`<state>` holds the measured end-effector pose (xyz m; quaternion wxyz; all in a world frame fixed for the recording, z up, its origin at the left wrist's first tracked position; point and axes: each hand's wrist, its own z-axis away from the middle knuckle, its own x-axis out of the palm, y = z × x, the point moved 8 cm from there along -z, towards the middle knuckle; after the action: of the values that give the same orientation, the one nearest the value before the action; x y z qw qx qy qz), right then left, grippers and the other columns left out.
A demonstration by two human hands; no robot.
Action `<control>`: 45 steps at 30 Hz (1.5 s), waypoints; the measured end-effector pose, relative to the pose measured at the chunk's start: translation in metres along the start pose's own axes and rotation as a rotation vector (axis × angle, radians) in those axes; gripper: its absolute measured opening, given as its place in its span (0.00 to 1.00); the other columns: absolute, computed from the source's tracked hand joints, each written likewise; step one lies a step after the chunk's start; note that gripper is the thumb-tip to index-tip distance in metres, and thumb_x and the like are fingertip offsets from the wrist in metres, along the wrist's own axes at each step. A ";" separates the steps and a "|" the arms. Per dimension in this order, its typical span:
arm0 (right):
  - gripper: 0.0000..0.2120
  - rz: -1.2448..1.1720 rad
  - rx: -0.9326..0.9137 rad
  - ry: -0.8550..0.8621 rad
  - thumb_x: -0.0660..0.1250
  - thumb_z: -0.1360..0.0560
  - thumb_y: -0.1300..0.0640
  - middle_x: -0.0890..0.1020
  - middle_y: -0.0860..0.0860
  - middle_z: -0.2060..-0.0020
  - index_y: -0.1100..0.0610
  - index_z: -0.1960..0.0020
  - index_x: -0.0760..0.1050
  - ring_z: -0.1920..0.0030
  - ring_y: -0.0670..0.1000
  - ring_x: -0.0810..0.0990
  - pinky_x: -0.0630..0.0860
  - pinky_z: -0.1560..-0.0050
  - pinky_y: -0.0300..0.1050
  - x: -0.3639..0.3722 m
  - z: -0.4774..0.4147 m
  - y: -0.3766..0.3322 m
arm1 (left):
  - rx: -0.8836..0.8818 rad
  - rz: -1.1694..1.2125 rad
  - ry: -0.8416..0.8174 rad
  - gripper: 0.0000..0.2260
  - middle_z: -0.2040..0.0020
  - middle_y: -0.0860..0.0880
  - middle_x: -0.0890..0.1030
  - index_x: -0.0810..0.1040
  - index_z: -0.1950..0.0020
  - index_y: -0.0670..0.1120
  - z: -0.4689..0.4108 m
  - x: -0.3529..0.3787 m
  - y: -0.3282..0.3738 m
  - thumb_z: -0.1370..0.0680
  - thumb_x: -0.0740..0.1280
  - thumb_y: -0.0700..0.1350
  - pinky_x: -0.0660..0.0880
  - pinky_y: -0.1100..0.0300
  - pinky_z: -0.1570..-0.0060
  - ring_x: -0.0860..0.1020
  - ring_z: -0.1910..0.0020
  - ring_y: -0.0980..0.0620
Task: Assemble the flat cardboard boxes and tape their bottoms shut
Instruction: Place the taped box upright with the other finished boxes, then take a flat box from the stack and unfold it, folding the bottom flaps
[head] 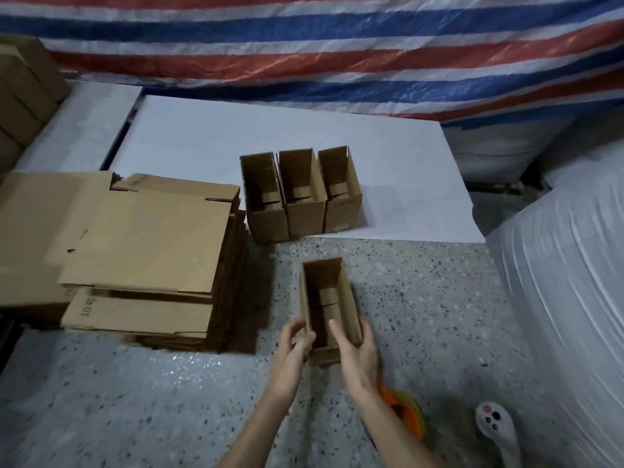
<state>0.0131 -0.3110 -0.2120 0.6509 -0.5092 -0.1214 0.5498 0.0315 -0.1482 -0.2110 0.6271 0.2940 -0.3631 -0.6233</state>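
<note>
An assembled open-topped cardboard box stands upright over the speckled floor. My left hand grips its near left wall. My right hand grips its near right wall, with the thumb inside. Three finished boxes stand side by side on a white board farther away. A stack of flat cardboard boxes lies on the left. An orange and green tape dispenser lies on the floor below my right forearm, partly hidden by it.
More flat cardboard is piled at the far left. Large white plastic-wrapped bundles fill the right side. A striped red, white and blue tarp hangs behind. A white slipper is at the lower right.
</note>
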 end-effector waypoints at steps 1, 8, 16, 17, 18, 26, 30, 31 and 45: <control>0.29 -0.024 0.035 0.072 0.72 0.26 0.42 0.76 0.47 0.37 0.45 0.27 0.69 0.42 0.47 0.74 0.71 0.43 0.46 -0.005 -0.004 0.006 | -0.012 0.004 -0.020 0.11 0.39 0.51 0.78 0.73 0.36 0.53 -0.005 0.008 0.005 0.19 0.66 0.47 0.76 0.68 0.55 0.80 0.47 0.62; 0.24 -0.360 0.173 0.402 0.59 0.22 0.64 0.76 0.57 0.35 0.48 0.29 0.72 0.39 0.63 0.78 0.80 0.45 0.66 -0.064 -0.082 0.022 | 0.020 -0.167 -0.193 0.11 0.41 0.50 0.80 0.79 0.37 0.46 -0.053 0.070 0.067 0.18 0.65 0.46 0.73 0.65 0.46 0.77 0.41 0.52; 0.25 -0.420 0.236 0.436 0.54 0.19 0.64 0.68 0.56 0.26 0.48 0.24 0.65 0.46 0.64 0.79 0.85 0.59 0.58 -0.093 -0.242 -0.071 | 0.406 -0.017 -0.153 0.07 0.48 0.54 0.84 0.83 0.46 0.54 -0.057 0.043 0.173 0.20 0.67 0.50 0.76 0.67 0.49 0.81 0.47 0.57; 0.24 -0.425 0.235 0.403 0.54 0.18 0.63 0.69 0.56 0.27 0.49 0.25 0.67 0.41 0.65 0.77 0.84 0.56 0.61 -0.091 -0.258 -0.086 | 0.439 -0.011 -0.158 0.07 0.48 0.54 0.85 0.83 0.46 0.56 -0.052 0.037 0.180 0.22 0.67 0.51 0.77 0.66 0.49 0.82 0.47 0.57; 0.22 -0.436 0.228 0.364 0.55 0.18 0.63 0.70 0.56 0.28 0.50 0.26 0.69 0.36 0.66 0.74 0.84 0.54 0.63 -0.087 -0.273 -0.100 | 0.465 -0.012 -0.156 0.08 0.49 0.54 0.85 0.83 0.47 0.57 -0.049 0.032 0.184 0.23 0.67 0.52 0.77 0.65 0.49 0.82 0.47 0.56; 0.25 -0.336 0.113 0.044 0.67 0.20 0.47 0.70 0.54 0.26 0.53 0.26 0.69 0.30 0.60 0.71 0.78 0.39 0.62 -0.027 -0.324 -0.173 | 0.444 -0.080 -0.055 0.06 0.51 0.52 0.85 0.82 0.48 0.60 -0.054 0.005 0.176 0.24 0.70 0.54 0.79 0.48 0.43 0.82 0.48 0.53; 0.32 -0.329 0.100 -0.048 0.68 0.23 0.41 0.68 0.53 0.25 0.54 0.25 0.67 0.28 0.56 0.69 0.73 0.32 0.58 -0.015 -0.330 -0.184 | 0.502 -0.119 -0.031 0.07 0.51 0.54 0.85 0.81 0.47 0.61 -0.045 -0.001 0.188 0.24 0.69 0.54 0.79 0.57 0.46 0.82 0.48 0.54; 0.33 -0.314 0.103 -0.028 0.68 0.24 0.38 0.68 0.52 0.26 0.53 0.25 0.67 0.29 0.56 0.69 0.72 0.31 0.59 -0.019 -0.328 -0.186 | 0.529 -0.147 -0.017 0.08 0.50 0.55 0.84 0.81 0.46 0.61 -0.041 -0.004 0.193 0.25 0.68 0.53 0.78 0.59 0.47 0.82 0.48 0.54; 0.06 -0.444 -0.050 -0.128 0.65 0.19 0.56 0.87 0.50 0.56 0.53 0.47 0.80 0.56 0.50 0.85 0.80 0.53 0.47 0.022 -0.064 -0.164 | 0.242 -1.023 0.646 0.38 0.20 0.49 0.57 0.61 0.23 0.63 -0.003 -0.145 0.222 0.29 0.72 0.65 0.53 0.33 0.26 0.55 0.22 0.39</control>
<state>0.1642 -0.3063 -0.1187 0.7340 -0.4503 -0.2852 0.4210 0.1659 0.0066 -0.0427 0.2891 0.6740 -0.0362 -0.6789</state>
